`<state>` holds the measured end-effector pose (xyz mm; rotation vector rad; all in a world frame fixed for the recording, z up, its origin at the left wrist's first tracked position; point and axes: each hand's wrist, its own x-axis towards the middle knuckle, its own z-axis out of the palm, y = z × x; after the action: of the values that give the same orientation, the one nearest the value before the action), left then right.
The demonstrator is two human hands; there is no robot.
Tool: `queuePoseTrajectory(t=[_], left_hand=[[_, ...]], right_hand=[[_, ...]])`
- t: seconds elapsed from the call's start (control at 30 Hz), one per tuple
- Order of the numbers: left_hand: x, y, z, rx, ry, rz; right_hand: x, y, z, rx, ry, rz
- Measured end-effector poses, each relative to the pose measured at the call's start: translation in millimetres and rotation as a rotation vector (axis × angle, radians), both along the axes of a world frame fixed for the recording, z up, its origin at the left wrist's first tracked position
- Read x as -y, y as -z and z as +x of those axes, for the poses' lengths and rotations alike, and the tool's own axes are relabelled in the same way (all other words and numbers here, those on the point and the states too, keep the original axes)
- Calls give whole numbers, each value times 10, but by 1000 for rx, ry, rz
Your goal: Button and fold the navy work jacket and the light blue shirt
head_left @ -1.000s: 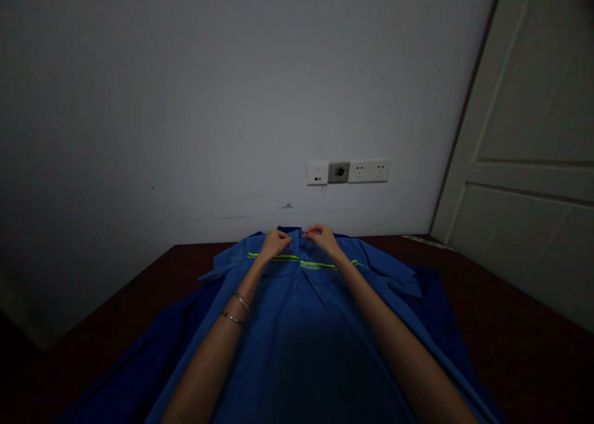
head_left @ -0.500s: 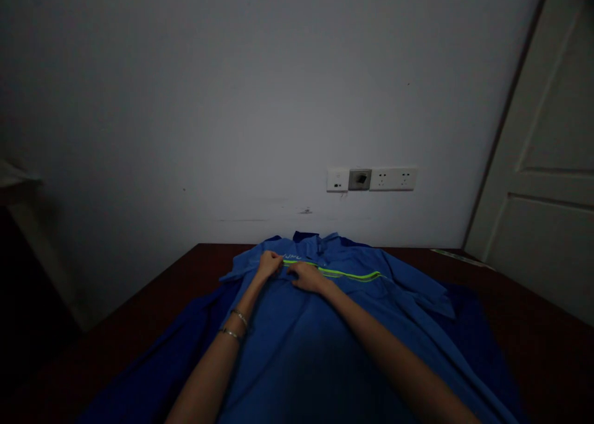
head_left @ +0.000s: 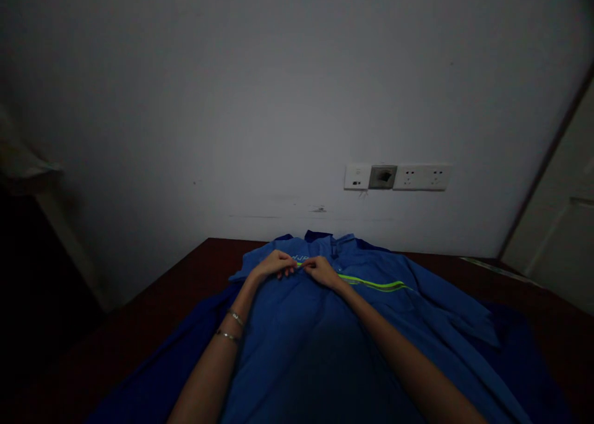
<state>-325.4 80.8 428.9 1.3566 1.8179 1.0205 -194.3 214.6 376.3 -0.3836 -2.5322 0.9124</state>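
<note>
a light-blue short-sleeved shirt (head_left: 283, 343) lies spread front up on a dark reddish-brown table (head_left: 197, 269), its collar (head_left: 336, 246) at the far end, near the wall (head_left: 278, 114). a darker blue garment (head_left: 517, 343) lies under the shirt and shows along both its sides and just beyond the collar. across the shirt's chest runs a neon-yellow stripe (head_left: 385, 286), with pale lettering (head_left: 299, 257) just above its left part.

both bare hands are on the left half of the shirt's chest, fingertips nearly meeting at that stripe. the left hand (head_left: 273, 263) reaches in from the left, thumb and forefinger pinching the cloth at the stripe, the other fingers loosely curled and a little apart. the right hand (head_left: 321, 271) comes from the right, its thumb and forefinger pinching the cloth just beside; its remaining fingers are folded, and i cannot tell how they sit. two silvery bracelets (head_left: 227, 335) circle the left wrist, above the shirt's left side.

on the wall, above and to the right of the shirt's collar, are a grey wall plate (head_left: 383, 177) and a white double socket (head_left: 421, 177). a panelled door (head_left: 568, 238) stands to the right, well apart from the shirt.
</note>
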Motion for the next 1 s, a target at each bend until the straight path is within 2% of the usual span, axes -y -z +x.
queuePoseTrajectory(t=[0.1, 0.17, 0.2, 0.3, 0.33, 0.37, 0.43, 0.6, 0.73, 0.9, 1.0], left_hand=[[50, -39, -53, -67, 106, -112], [59, -67, -80, -182, 73, -147], [56, -83, -86, -263, 12, -120], [28, -127, -56, -548, -274, 133], [15, -136, -33, -620, -329, 226], [-1, -139, -6, -671, -341, 297], [-43, -122, 50, -725, -280, 351], [-233, 24, 111, -682, -95, 147], [-375, 144, 65, -569, -75, 107], [-431, 220, -12, -434, -127, 119], [-446, 248, -40, -327, -137, 138]], right_hand=[[-67, 34, -47, -69, 68, -207], [-100, 53, -72, -107, 105, -285], [-113, 57, -80, -121, 113, -312], [-147, 46, -87, -156, 97, -366], [-155, 37, -85, -165, 85, -375], [-161, 28, -82, -172, 71, -379], [-164, 12, -78, -179, 45, -379], [-138, -5, -84, -185, 22, -370], [-124, -69, -52, -169, 33, -324], [-82, -406, 136, -236, 106, -53], [15, -612, 261, -215, 65, 50]])
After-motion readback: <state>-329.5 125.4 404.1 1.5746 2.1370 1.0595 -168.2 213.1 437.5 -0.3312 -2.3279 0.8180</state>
